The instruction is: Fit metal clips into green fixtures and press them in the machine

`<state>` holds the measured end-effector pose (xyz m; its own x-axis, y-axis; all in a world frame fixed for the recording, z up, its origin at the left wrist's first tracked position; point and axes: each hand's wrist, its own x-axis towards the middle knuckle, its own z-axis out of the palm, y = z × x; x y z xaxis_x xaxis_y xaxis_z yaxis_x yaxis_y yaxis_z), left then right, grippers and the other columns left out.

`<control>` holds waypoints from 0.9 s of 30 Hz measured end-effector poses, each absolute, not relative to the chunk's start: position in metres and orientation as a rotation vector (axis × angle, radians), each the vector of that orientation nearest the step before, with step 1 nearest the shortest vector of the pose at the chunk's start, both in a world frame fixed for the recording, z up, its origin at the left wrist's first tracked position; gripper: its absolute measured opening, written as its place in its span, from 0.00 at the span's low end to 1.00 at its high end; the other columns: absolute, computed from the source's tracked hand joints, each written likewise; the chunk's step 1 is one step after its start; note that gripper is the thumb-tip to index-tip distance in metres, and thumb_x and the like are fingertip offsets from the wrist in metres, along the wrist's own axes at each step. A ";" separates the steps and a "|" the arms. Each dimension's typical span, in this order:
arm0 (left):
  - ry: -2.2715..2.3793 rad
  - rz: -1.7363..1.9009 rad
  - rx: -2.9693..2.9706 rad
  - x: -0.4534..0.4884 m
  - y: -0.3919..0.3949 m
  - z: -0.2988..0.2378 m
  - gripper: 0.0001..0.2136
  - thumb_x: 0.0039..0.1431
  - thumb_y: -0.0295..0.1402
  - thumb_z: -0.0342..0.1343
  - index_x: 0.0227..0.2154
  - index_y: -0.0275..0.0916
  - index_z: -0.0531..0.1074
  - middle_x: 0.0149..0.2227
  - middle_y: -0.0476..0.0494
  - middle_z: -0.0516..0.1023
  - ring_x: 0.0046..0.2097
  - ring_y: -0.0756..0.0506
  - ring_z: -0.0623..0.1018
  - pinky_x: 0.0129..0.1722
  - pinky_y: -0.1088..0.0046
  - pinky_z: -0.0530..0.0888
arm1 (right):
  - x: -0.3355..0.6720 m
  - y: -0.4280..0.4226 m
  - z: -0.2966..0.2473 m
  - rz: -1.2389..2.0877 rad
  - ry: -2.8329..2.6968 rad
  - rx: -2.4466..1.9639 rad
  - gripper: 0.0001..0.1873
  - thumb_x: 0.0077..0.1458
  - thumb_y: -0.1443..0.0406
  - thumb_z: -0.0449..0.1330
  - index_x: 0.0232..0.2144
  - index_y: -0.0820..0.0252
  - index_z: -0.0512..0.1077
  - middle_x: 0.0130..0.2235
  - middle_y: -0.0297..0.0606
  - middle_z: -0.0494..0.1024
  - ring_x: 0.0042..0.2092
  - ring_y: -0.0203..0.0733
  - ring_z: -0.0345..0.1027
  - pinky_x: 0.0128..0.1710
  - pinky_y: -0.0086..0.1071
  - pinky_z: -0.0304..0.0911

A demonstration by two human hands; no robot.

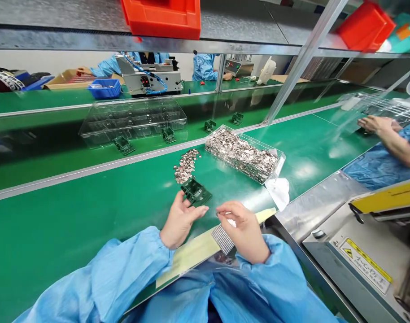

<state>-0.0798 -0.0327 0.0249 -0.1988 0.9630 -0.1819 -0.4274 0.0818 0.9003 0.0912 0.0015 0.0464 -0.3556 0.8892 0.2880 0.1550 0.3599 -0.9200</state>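
My left hand holds a green circuit board by its left edge, tilted above the green work surface. My right hand is closed in a pinch just to the right of the board, with a tiny metal piece at the fingertips, apart from the board. Behind the board lies a loose pile of small shiny metal parts. A clear plastic box full of similar parts stands farther right. Under my right hand, a ribbed grey strip rests on a pale yellow edge strip.
Beyond the metal rail, several circuit boards and a clear moulded tray lie on the green belt. White paper touches the box. A machine stands at right. A shelf post slants ahead. A co-worker's hands work at far right.
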 end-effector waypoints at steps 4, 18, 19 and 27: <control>1.097 1.440 0.604 -0.054 -0.035 0.021 0.29 0.41 0.36 0.71 0.42 0.52 0.59 0.46 0.49 0.72 0.41 0.46 0.81 0.40 0.66 0.79 | 0.084 -0.018 0.035 1.068 -1.572 -0.965 0.04 0.55 0.68 0.60 0.35 0.57 0.75 0.37 0.38 0.73 0.37 0.39 0.73 0.37 0.32 0.75; 1.136 1.542 0.737 -0.051 -0.037 0.013 0.26 0.40 0.31 0.72 0.39 0.47 0.61 0.41 0.49 0.75 0.40 0.48 0.79 0.39 0.70 0.78 | 0.089 -0.024 0.018 1.301 -1.405 -1.075 0.10 0.53 0.61 0.64 0.37 0.58 0.72 0.36 0.38 0.75 0.36 0.40 0.73 0.35 0.32 0.72; 1.145 1.573 0.731 -0.051 -0.038 0.014 0.26 0.41 0.31 0.72 0.39 0.46 0.61 0.40 0.49 0.75 0.39 0.49 0.79 0.38 0.72 0.78 | 0.088 -0.026 0.017 1.342 -1.374 -1.078 0.11 0.54 0.59 0.64 0.37 0.59 0.72 0.35 0.38 0.76 0.36 0.40 0.73 0.35 0.31 0.71; 1.106 1.634 0.698 -0.046 -0.042 0.018 0.24 0.44 0.28 0.70 0.39 0.42 0.60 0.39 0.51 0.76 0.36 0.53 0.78 0.36 0.77 0.78 | 0.081 -0.035 0.014 1.493 -1.155 -1.115 0.18 0.50 0.51 0.67 0.31 0.60 0.75 0.24 0.35 0.76 0.27 0.39 0.70 0.30 0.32 0.68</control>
<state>-0.0458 -0.0422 0.0176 -0.3319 0.9409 -0.0676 -0.4125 -0.0803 0.9074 0.0809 -0.0352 0.0141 -0.1731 0.9776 -0.1196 -0.1299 -0.1431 -0.9812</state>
